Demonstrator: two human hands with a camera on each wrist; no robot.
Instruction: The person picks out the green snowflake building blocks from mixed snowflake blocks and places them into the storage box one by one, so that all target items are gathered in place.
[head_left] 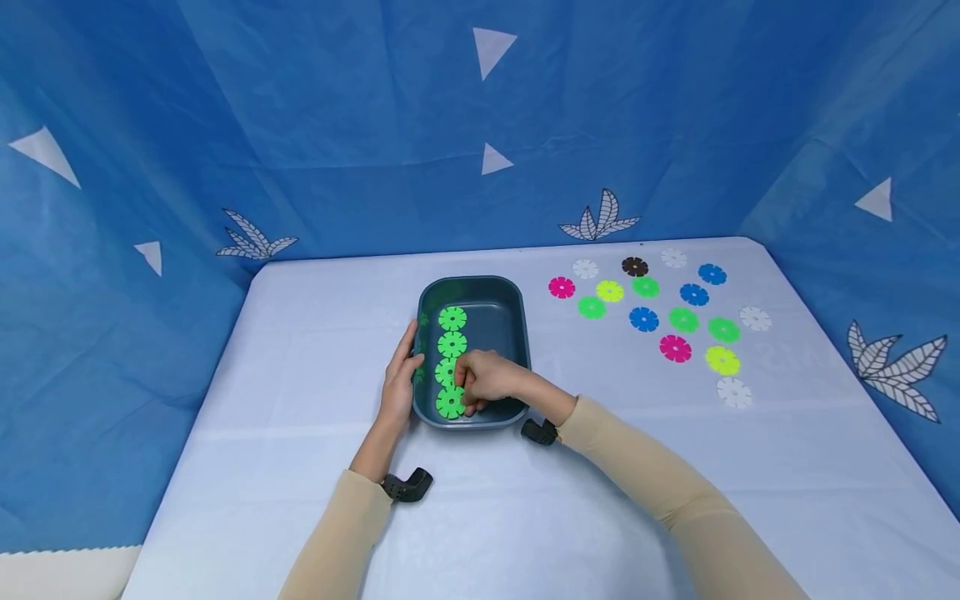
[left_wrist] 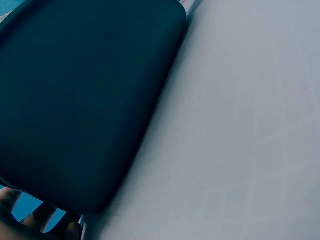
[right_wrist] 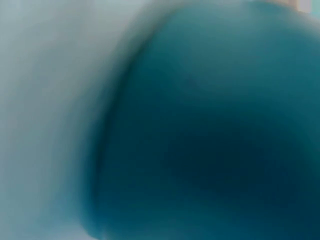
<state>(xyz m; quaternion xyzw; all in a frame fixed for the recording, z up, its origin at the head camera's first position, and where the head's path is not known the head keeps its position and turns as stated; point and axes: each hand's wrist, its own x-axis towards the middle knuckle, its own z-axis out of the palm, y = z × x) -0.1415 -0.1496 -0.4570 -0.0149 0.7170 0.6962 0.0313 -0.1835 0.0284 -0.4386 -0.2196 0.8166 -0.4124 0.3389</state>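
Observation:
A dark teal tray (head_left: 498, 333) stands on the white-covered table, with a column of green notched plastic discs (head_left: 452, 344) along its left side. My left hand (head_left: 397, 383) holds the tray's left wall, thumb at the rim and fingers along the outside. Inside the tray, my right hand (head_left: 487, 379) has curled fingers at the right edges of the two nearest discs. It seems to pinch the nearest green disc (head_left: 450, 402), though the fingers cover the contact. The left wrist view shows the tray's outer wall (left_wrist: 90, 100); the right wrist view is blurred.
To the tray's right lie several loose notched discs, among them a pink disc (head_left: 675, 348), a blue disc (head_left: 643, 319), a yellow disc (head_left: 722, 361), a white disc (head_left: 733, 392) and a brown disc (head_left: 634, 267). A blue curtain (head_left: 337, 125) hangs behind the table.

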